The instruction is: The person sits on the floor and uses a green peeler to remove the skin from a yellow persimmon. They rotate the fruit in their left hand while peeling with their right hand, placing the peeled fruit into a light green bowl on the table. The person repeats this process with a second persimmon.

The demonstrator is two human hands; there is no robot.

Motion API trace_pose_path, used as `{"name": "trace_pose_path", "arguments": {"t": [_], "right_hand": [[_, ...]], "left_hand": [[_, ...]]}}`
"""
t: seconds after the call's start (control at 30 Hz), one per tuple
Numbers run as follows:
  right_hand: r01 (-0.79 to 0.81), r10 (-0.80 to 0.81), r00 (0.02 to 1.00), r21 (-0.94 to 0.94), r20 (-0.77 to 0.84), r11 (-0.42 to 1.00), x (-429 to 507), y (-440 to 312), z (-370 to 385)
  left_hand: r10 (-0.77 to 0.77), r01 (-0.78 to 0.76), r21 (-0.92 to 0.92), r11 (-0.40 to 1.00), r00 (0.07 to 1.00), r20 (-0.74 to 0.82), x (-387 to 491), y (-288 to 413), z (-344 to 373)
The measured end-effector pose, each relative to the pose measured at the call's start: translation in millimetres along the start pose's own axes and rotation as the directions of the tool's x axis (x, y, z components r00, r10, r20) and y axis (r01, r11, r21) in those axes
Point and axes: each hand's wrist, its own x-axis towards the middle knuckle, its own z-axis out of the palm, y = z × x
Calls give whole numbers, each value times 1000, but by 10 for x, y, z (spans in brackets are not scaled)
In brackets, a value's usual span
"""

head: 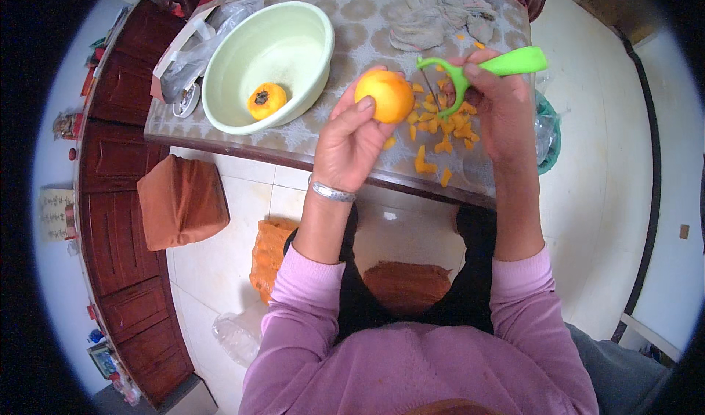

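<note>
My left hand (352, 134), with a metal bangle at its wrist, holds a smooth orange persimmon (388, 96) above the table. To its right, my right hand (490, 101) grips a bright green peeler (512, 62); the blade points toward the fruit, and a gap shows between them. Pieces of orange peel (449, 131) lie scattered on the patterned tablecloth (361, 40) beneath the peeler. In a pale green plastic basin (270, 35) at the left rests another persimmon (267, 101), its dark stem end facing up.
A crumpled grey cloth (424, 26) lies at the table's far right. Left of the basin are plastic bags (187, 73) in a box. A lined green bin (548, 134) stands beyond the table's right edge. On the floor are a cloth-covered stool (184, 203) and an orange mesh bag (270, 255).
</note>
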Motion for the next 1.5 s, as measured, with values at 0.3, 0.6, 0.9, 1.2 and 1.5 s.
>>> {"name": "trace_pose_path", "arguments": {"t": [0.3,0.6,0.9,1.2,1.5], "right_hand": [[-76,70,997,-306,-32,949,-59,36,71],[119,-119,993,98,-5,988,-101,-109,149],[104,-111,983,56,146,993,-136,-61,161],[125,-138,971,77,194,989,-80,-27,119],[82,-114,968,146,225,986,-73,37,136]], "left_hand": [[42,-32,146,989,997,-66,-56,62,54],[0,1,89,996,1000,-10,-100,100,125],[-39,39,87,995,999,2,-60,40,87],[-9,15,190,982,999,-33,-13,-15,57],[-18,34,190,981,996,-84,-42,-8,55]]}}
